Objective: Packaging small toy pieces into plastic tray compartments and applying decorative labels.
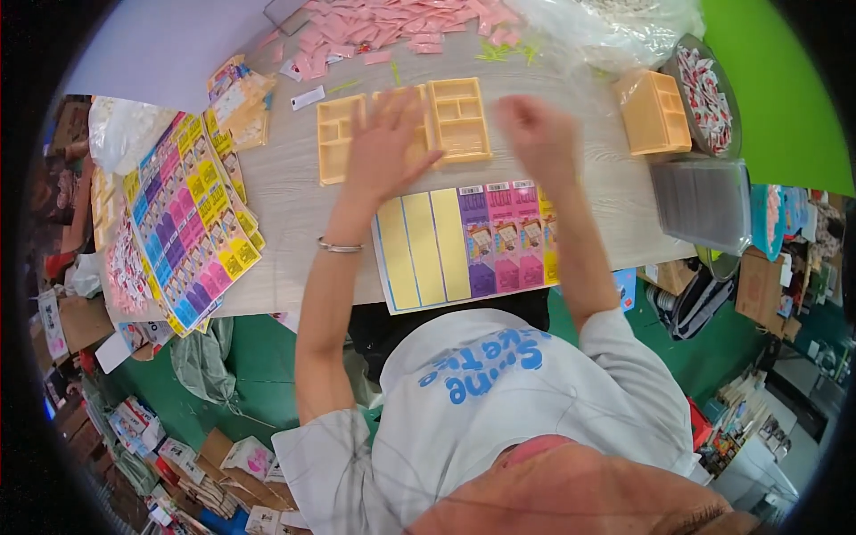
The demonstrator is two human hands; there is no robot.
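Three cream plastic compartment trays stand in a row on the table: a left tray (332, 165), a middle tray (420, 134) and a right tray (461, 143). My left hand (385, 138) lies with fingers spread over the middle tray, hiding most of it and the left tray's edge. Just right of the right tray is my right hand (535, 134), raised and smeared by motion; its fingers and anything in them cannot be made out. Close to my body, a printed card sheet (446, 254) has plain yellow strips at left and purple, pink and yellow panels at right, partly under my right forearm.
A pile of pink packets (383, 31) covers the far side, with thin green sticks (508, 52) nearby. Stacked colourful sheets (192, 209) lie left. At right are stacked cream trays (649, 111), a bowl of small red-and-white packets (704, 98) and a clear plastic box (704, 205).
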